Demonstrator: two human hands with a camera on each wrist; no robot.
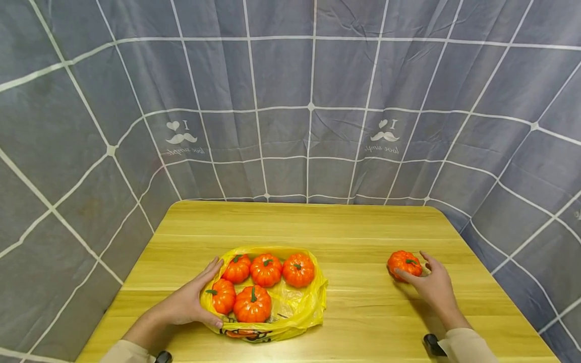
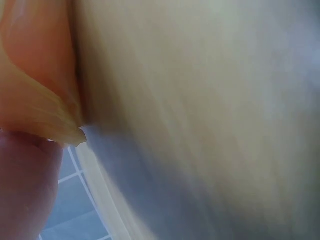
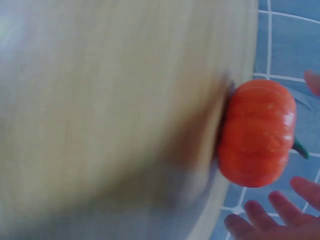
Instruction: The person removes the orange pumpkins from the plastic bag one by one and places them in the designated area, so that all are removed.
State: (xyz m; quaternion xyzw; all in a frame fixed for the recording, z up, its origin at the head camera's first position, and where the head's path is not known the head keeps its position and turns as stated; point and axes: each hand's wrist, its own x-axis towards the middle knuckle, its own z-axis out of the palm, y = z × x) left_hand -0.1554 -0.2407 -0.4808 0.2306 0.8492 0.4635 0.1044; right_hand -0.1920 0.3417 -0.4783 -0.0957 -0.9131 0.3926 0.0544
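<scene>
A yellow plastic bag (image 1: pixel 297 302), its mouth spread wide, sits on the table with several small orange pumpkins (image 1: pixel 252 304) inside, each with a green stem. My left hand (image 1: pixel 190 301) spans the bag's left side, thumb along the front rim and fingers along the back left rim. In the left wrist view, part of that hand (image 2: pixel 25 185) touches the bag (image 2: pixel 40 107). To the right, a lone pumpkin (image 1: pixel 403 265) rests on the table. My right hand (image 1: pixel 434 286) is beside it, fingers spread; the right wrist view shows the fingers (image 3: pixel 285 207) apart from the pumpkin (image 3: pixel 260 132).
The wooden table (image 1: pixel 354 227) has rounded far corners. A grey curtain (image 1: pixel 281 133) with white grid lines hangs behind it and on both sides. Bare tabletop lies between the bag and the lone pumpkin.
</scene>
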